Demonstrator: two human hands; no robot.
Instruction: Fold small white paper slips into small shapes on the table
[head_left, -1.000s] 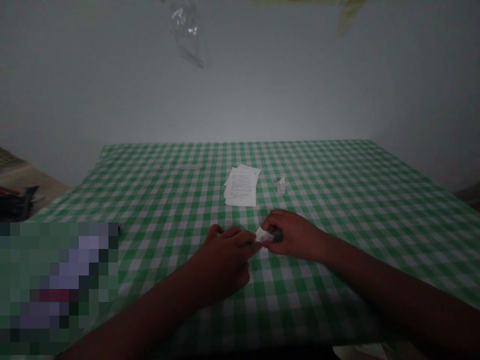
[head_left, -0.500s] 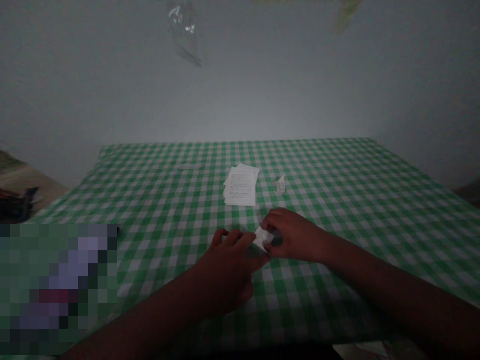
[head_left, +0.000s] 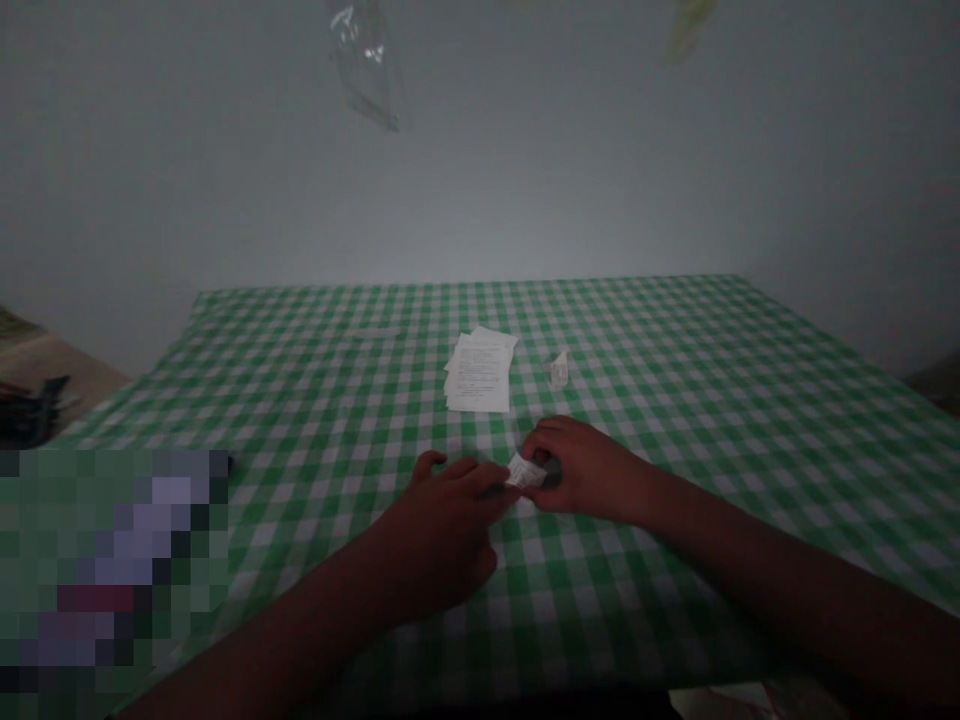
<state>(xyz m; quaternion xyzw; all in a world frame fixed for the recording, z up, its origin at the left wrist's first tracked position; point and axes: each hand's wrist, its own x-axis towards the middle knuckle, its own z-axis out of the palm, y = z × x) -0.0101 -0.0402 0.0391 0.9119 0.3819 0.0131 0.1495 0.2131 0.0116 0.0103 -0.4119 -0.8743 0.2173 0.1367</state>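
Pinching a small white slip (head_left: 525, 472) from both ends, just above the green-checked table (head_left: 712, 400), around its middle and somewhat toward the near edge: left hand (head_left: 442, 525) with thumb and forefinger closed on the slip's left end, right hand (head_left: 592, 468) with fingers (head_left: 551, 440) curled shut around its right end. Hard to make out, in such dim light, any second thing under the right palm. Probably best to go slowly here: grip close to the edge being worked, pull evenly from both sides to avoid tearing such thin paper, and rest both wrists on the table for steadiness. Worth staying clear of the stack of printed sheets (head_left: 480, 372) lying farther off and the tiny pale scrap (head_left: 559, 369) just right of it, both well apart from the hands
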